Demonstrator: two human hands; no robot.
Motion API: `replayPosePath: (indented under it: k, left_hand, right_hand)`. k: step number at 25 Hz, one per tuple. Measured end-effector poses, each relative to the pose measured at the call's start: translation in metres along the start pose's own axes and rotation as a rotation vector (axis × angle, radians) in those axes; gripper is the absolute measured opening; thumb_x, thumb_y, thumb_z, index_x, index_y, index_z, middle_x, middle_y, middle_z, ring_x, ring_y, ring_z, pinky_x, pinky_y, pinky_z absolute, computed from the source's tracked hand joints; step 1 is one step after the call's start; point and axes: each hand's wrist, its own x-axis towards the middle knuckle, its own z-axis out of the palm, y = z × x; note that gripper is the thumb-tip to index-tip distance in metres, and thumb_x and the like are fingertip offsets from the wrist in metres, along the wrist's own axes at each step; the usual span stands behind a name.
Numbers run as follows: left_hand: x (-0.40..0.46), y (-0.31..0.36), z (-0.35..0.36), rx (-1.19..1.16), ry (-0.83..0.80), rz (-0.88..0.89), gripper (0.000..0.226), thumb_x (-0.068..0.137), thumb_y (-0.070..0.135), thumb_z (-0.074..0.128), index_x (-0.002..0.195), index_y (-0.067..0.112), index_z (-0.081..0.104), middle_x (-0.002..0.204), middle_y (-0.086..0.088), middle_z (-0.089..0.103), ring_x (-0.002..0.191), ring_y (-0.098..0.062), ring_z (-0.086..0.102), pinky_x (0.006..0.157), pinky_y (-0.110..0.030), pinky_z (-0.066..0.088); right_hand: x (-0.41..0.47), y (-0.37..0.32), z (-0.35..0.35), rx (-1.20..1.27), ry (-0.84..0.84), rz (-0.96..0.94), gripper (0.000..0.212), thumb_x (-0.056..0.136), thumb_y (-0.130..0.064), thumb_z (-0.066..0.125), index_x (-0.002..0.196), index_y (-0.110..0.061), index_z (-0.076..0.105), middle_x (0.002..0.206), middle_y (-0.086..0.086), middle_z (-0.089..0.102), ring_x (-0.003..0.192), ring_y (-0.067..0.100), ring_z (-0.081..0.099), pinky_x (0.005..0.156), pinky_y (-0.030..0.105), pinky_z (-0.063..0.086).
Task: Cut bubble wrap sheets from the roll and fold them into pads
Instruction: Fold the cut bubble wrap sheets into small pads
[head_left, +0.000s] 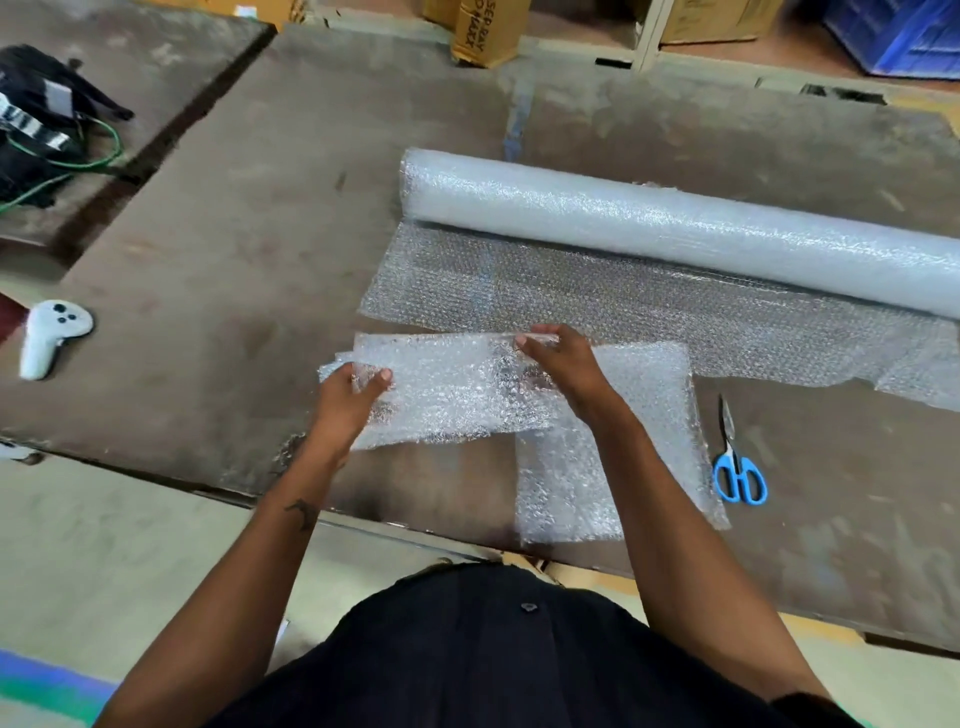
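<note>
Roll: the bubble wrap roll (675, 228) lay across the far right of the brown table (249, 249), running from mid-table off the right edge of the view.
Unrolled wrap: a loose length (597, 301) spread flat from under the roll toward the person, its near edge cut unevenly.
Folded sheet: a cut piece of bubble wrap (457, 389) sat just on the near side of the unrolled length, doubled over on itself, with its left end lifted a little off the table.
Lower sheet: another piece of wrap (644, 441) lay flat beneath and to the right of the folded sheet, reaching from the unrolled wrap's edge nearly to the table's near edge.
Left hand: the left hand (353, 389) gripped the left end of the folded sheet, thumb on top and fingers curled under it.
Right hand: the right hand (556, 353) pinched the far edge of the folded sheet, fingertips bent over the fold, close to the unrolled wrap.
Scissors: blue-handled scissors (735, 462) lay closed on the table just right of the lower sheet, well nearer than the roll, touching nothing.
Controller: a white handheld controller (49, 335) rested far to the left of the roll, near the table's left edge.
Boxes: cardboard boxes (488, 31) stood beyond the table, past the roll.
</note>
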Motion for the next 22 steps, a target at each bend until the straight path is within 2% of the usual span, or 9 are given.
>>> replayPosePath:
  k: [2,5,8,11,12,14,16,19,22]
  left_hand:
    - [0.009,-0.018,-0.012,-0.022,0.047,-0.043,0.054,0.090,0.052,0.079,0.116,0.006,0.071,0.112,-0.012,0.077,0.107,-0.033,0.074,0.089,-0.050,0.063]
    - [0.013,-0.029,-0.024,0.100,0.122,-0.019,0.033,0.099,0.029,0.073,0.115,0.001,0.067,0.105,-0.015,0.074,0.101,-0.040,0.073,0.071,-0.023,0.059]
    - [0.010,-0.028,-0.032,0.420,0.262,0.153,0.040,0.096,0.029,0.076,0.122,0.002,0.060,0.115,-0.018,0.068,0.106,-0.040,0.066,0.089,-0.038,0.053]
    - [0.008,-0.033,-0.039,0.667,0.415,0.221,0.074,0.093,0.044,0.076,0.148,0.006,0.044,0.143,-0.020,0.048,0.131,-0.040,0.047,0.107,-0.053,0.040]
    - [0.006,-0.031,-0.039,0.722,0.445,0.250,0.077,0.096,0.047,0.072,0.156,0.011,0.039,0.153,-0.017,0.042,0.139,-0.036,0.041,0.110,-0.056,0.036]
    - [0.006,-0.026,-0.034,0.776,0.387,0.368,0.071,0.104,0.046,0.061,0.163,0.022,0.030,0.167,-0.008,0.030,0.151,-0.028,0.032,0.114,-0.058,0.031]
    - [0.011,-0.019,-0.025,0.876,0.237,0.517,0.061,0.110,0.044,0.047,0.165,0.027,0.029,0.173,-0.002,0.022,0.158,-0.023,0.024,0.119,-0.057,0.027]
    - [0.020,-0.031,-0.010,1.045,0.026,0.553,0.059,0.111,0.054,0.026,0.165,0.031,0.029,0.176,0.000,0.017,0.162,-0.020,0.014,0.128,-0.052,0.015]
    - [0.020,-0.052,-0.014,1.059,-0.016,0.429,0.065,0.108,0.064,0.021,0.167,0.037,0.018,0.177,0.001,0.007,0.163,-0.022,0.005,0.129,-0.055,0.008]
  right_hand:
    - [0.011,0.006,0.026,-0.029,0.093,-0.024,0.042,0.096,-0.015,0.079,0.132,-0.011,0.060,0.101,0.006,0.069,0.082,0.016,0.066,0.060,0.021,0.054]
    - [0.021,0.020,0.060,-0.193,0.171,-0.066,0.042,0.096,-0.012,0.077,0.134,-0.014,0.058,0.105,0.006,0.067,0.088,0.019,0.066,0.075,0.031,0.055]
    - [0.015,0.030,0.088,-0.413,0.286,-0.252,0.038,0.100,-0.014,0.072,0.135,-0.006,0.058,0.128,0.015,0.060,0.110,0.025,0.062,0.092,0.028,0.048]
    - [-0.006,0.036,0.116,-0.700,0.380,-0.436,0.042,0.106,-0.026,0.061,0.142,-0.004,0.052,0.139,0.021,0.050,0.125,0.036,0.056,0.108,0.045,0.047]
    - [-0.014,0.040,0.125,-0.866,0.380,-0.456,0.048,0.108,-0.033,0.057,0.148,-0.007,0.047,0.149,0.023,0.044,0.139,0.039,0.047,0.119,0.052,0.039]
    - [-0.027,0.041,0.137,-1.112,0.356,-0.429,0.063,0.111,-0.043,0.042,0.165,-0.012,0.028,0.173,0.026,0.013,0.162,0.041,0.009,0.131,0.057,0.009]
    - [-0.030,0.033,0.144,-1.222,0.323,-0.410,0.072,0.112,-0.046,0.032,0.170,-0.010,0.010,0.176,0.022,-0.012,0.163,0.039,-0.012,0.131,0.058,0.002]
    - [-0.023,0.034,0.145,-1.290,0.091,-0.426,0.071,0.112,-0.050,0.027,0.171,-0.016,0.007,0.178,0.012,-0.010,0.164,0.033,-0.012,0.130,0.061,0.008]
    - [-0.015,0.052,0.138,-1.172,-0.096,-0.315,0.068,0.110,-0.064,0.022,0.170,-0.037,0.008,0.179,0.000,-0.007,0.165,0.026,-0.009,0.129,0.063,0.007]
